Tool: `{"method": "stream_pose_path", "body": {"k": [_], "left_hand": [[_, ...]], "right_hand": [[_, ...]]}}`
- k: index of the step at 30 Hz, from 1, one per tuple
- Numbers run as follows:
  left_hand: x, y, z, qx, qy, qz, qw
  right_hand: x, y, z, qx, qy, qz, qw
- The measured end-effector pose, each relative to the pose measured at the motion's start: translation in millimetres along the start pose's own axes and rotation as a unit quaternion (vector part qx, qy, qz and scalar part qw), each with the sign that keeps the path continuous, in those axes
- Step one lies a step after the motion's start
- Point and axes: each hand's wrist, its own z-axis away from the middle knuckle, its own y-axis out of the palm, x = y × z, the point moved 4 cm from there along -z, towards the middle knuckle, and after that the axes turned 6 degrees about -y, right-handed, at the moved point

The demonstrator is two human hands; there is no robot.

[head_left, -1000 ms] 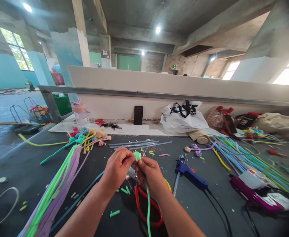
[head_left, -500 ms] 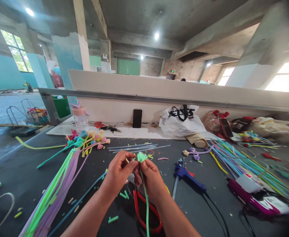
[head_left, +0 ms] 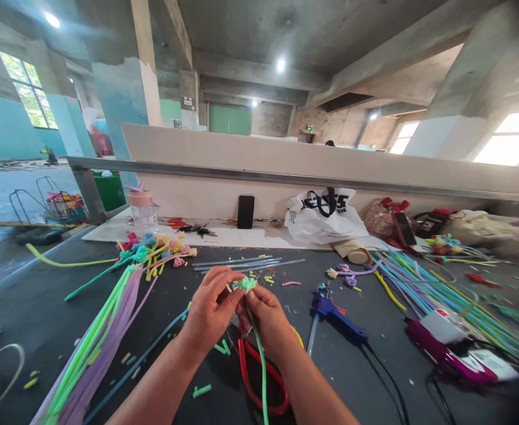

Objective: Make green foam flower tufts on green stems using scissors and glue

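A light green flower head [head_left: 246, 284] on a long green stem [head_left: 263, 378] is between my hands, above the dark table. My right hand [head_left: 265, 313] is closed round the top of the stem, just under the flower. From the left, my left hand [head_left: 215, 304] pinches at the flower's edge with thumb and index finger; whether a small piece is between those fingertips is too small to tell. Red-handled scissors [head_left: 277, 407] lie below my hands, their blades partly hidden. Small green cut pieces [head_left: 202, 391] are scattered to their left.
Green and purple stems [head_left: 104, 336] lie at left. A blue glue gun [head_left: 339, 319] with a cord is right of my hands. Clear sticks [head_left: 250, 264] lie behind them. Farther right are blue stems [head_left: 427, 289] and a magenta tool [head_left: 445, 354]. A phone [head_left: 245, 212] stands at the back.
The green flower head has shifted slightly left and down and now meets my left fingertips. Both hands have drawn closer together.
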Motion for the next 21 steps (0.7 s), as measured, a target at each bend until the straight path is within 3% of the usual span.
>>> {"method": "stream_pose_path", "body": {"k": [9,21], "left_hand": [[-1.9,-1.3,1.0,-0.016,0.056,-0.036,0.998],[-1.5,-4.6,-0.9,0.015,0.004,0.028,0.999]], "right_hand": [[2.6,-3.0,0.1,0.010,-0.019,0.069,0.997],[15.7,-12.1,-0.8,-0.015,-0.113,0.254,0.960]]}}
